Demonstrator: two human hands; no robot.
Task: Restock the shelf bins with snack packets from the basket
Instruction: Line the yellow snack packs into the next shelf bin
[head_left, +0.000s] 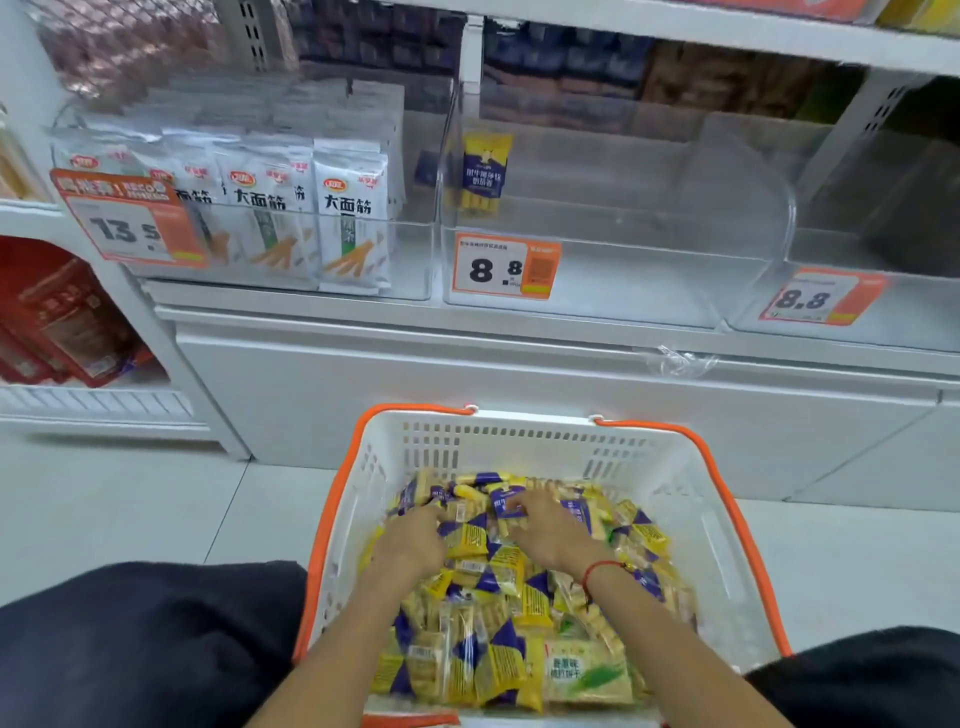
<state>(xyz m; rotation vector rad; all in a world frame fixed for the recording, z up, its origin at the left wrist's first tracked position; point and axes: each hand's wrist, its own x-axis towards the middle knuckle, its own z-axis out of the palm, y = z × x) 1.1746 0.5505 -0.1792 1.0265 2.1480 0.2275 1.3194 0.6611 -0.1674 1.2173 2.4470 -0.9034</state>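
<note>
Both my forearms reach fwd & down into the basket, white plastic w/ orange rim and handles, sitting on the floor between my knees. My left hand is palm-down on the pile of snack packets, fingers curled into the pkts at the far side of the heap; looks like it's gathering some but blur there, can't tell exactly how many it has hold of. My right hand also palm-down, just beside the left, its fingers bent round a purple/yellow pkt near the pile's far edge; red string bracelet on that wrist. Pkts are small, yellow w/ purple triangle corners, clear windows showing pale stick biscuits, heaped loose and filling most of the basket floor; one pale yellow/green pkt lies at the near right of the heap. On the shelf ahead, the middle clear bin holds a single matching purple/yellow pkt standing upright at its back left; orange price tag reading 8.8 on its front. Left bin is packed w/ white upright bags w/ black characters, tag showing 13.5. Right bin has another 8.8 tag, contents too dim to tell.
</note>
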